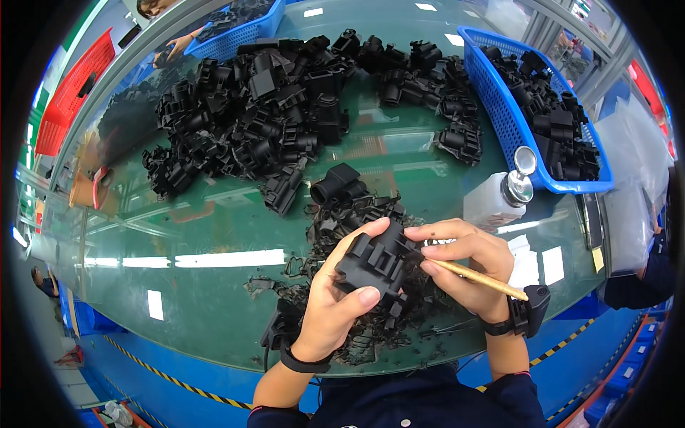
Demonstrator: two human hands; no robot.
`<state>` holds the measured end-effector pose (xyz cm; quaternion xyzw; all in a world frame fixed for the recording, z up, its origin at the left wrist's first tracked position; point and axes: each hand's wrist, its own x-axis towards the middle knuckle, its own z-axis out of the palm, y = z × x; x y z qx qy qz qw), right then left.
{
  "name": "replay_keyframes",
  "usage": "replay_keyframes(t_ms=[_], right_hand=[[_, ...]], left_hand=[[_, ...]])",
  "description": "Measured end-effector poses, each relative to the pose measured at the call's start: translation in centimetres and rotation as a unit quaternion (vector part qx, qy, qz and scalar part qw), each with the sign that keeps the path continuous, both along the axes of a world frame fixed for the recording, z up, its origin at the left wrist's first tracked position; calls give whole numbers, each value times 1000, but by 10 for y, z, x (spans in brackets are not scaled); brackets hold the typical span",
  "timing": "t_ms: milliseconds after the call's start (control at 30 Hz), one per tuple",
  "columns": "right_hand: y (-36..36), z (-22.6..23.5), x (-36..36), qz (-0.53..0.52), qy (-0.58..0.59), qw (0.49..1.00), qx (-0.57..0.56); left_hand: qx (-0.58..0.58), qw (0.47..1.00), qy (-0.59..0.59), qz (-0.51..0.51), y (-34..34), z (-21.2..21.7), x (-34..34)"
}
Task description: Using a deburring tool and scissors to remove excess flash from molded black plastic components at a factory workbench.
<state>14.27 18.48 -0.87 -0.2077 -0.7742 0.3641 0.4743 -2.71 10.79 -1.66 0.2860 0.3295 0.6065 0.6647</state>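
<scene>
The left hand is curled around a black moulded plastic part, thumb pressed on its near face, and holds it just left of the right hand. The right hand's fingers are bent in, pinching a slim tool with a gold-coloured handle that points toward the part; whether its tip touches cannot be told. Beneath both hands lies a litter of black plastic trimmings. Beyond the left hand sits a large pile of similar black parts. Beyond the right hand stand a pump-top bottle and, farther off, a blue perforated basket filled with black parts.
</scene>
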Motion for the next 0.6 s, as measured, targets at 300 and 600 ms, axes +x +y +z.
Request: replay_keyframes(t_ms=[300, 600], right_hand=[[1, 2, 4, 23, -15, 1000, -12], [6, -10, -2, -22, -35, 986, 161]], left_hand=[[1, 1000, -6, -9, 0, 0, -1], [28, 996, 83, -8, 1, -5, -3]])
